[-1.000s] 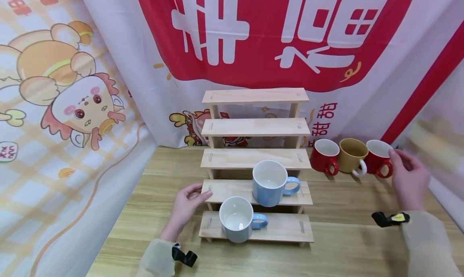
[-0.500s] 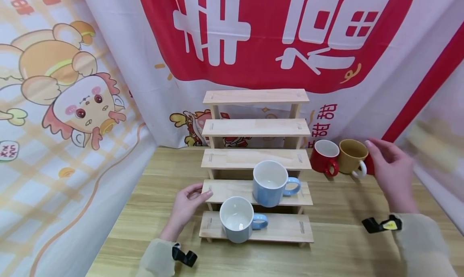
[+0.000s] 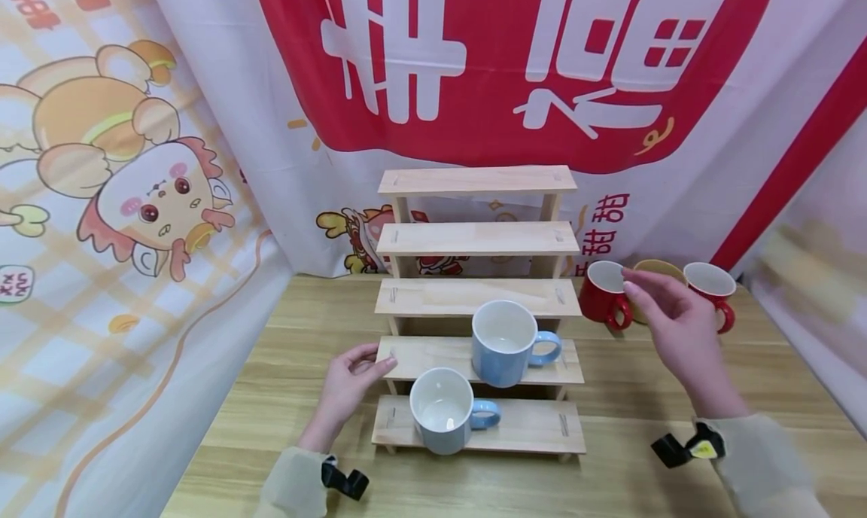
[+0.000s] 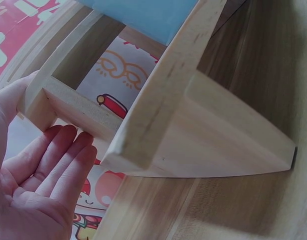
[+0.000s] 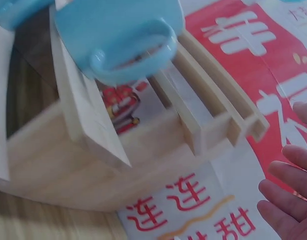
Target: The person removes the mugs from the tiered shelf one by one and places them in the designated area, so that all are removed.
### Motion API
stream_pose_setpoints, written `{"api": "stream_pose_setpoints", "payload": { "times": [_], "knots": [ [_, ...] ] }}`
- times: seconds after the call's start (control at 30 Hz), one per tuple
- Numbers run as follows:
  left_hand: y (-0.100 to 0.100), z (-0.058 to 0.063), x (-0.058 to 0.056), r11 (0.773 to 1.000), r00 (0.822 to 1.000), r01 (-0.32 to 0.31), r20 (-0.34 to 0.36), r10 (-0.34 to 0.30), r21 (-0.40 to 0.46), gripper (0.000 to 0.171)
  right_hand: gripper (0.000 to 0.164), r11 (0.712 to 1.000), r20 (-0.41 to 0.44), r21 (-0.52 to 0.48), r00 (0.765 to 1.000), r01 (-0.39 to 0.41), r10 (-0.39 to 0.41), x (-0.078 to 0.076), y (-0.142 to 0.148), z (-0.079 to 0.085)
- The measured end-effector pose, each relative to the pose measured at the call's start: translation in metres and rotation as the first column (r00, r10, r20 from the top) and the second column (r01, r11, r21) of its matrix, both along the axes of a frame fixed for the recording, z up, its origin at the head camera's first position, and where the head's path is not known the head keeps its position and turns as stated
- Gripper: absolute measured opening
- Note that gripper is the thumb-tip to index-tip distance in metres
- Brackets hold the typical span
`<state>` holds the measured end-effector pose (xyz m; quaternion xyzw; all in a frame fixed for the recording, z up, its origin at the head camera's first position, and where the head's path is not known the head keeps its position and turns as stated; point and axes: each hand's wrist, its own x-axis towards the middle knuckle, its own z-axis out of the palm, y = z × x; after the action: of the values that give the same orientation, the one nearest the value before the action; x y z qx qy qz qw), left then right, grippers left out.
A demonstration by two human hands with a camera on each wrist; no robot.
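Observation:
My left hand point(image 3: 352, 379) holds the left end of the second step from the bottom of a wooden stepped shelf point(image 3: 474, 297); in the left wrist view the thumb lies over the board and the fingers point(image 4: 63, 160) are beneath it. A blue mug point(image 3: 501, 352) stands on that step, and another light blue mug point(image 3: 442, 412) on the lowest one. My right hand point(image 3: 680, 330) hovers before the mugs at the right, thumb tip at the rim of a red mug point(image 3: 599, 298). It hides most of a tan mug point(image 3: 653, 268). In the right wrist view its fingers point(image 5: 286, 195) are spread and hold nothing.
A second red mug point(image 3: 721, 288) stands at the right end of the mug row. All handles in view point right. A printed cloth point(image 3: 406, 145) hangs behind the shelf, with more cloth along both sides of the wood-grain table point(image 3: 305, 315).
My right hand has moved left along the mug row, from the far red mug past the tan mug toward the near red one. The left hand and the mugs stay where they were.

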<state>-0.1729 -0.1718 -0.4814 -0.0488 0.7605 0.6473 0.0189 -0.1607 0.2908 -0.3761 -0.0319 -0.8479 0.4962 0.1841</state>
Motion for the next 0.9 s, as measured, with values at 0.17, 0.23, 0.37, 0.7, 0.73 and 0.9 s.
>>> {"api": "stream_pose_setpoints", "payload": {
  "times": [0.17,0.23,0.37,0.7,0.73,0.9],
  "knots": [
    [0.001,0.0,0.0,1.0,1.0,0.001,-0.004,-0.001,0.015,0.058,0.043,0.998,-0.037,0.016,0.998,-0.059,0.059,0.008,-0.015,-0.004],
    [0.001,0.0,0.0,1.0,1.0,-0.001,-0.005,0.001,0.02,0.056,0.041,0.996,-0.05,0.023,0.995,-0.084,0.085,0.012,-0.02,-0.004],
    [0.001,0.0,0.0,1.0,1.0,-0.003,-0.011,0.003,0.02,0.055,0.04,0.99,-0.046,0.024,0.989,-0.137,0.138,0.018,-0.03,-0.004],
    [0.001,-0.001,0.001,1.0,1.0,-0.006,-0.004,0.006,0.017,0.056,0.032,0.977,-0.055,0.028,0.976,-0.211,0.213,0.024,-0.044,-0.007],
    [0.001,-0.001,0.001,1.0,1.0,-0.006,-0.006,0.006,0.013,0.056,0.031,0.975,-0.049,0.029,0.974,-0.22,0.221,0.025,-0.045,-0.007],
    [0.001,-0.001,0.001,1.0,1.0,-0.009,-0.006,0.009,0.002,0.058,0.03,0.964,-0.006,0.023,0.965,-0.263,0.264,0.025,-0.05,-0.011]
  ]
}}
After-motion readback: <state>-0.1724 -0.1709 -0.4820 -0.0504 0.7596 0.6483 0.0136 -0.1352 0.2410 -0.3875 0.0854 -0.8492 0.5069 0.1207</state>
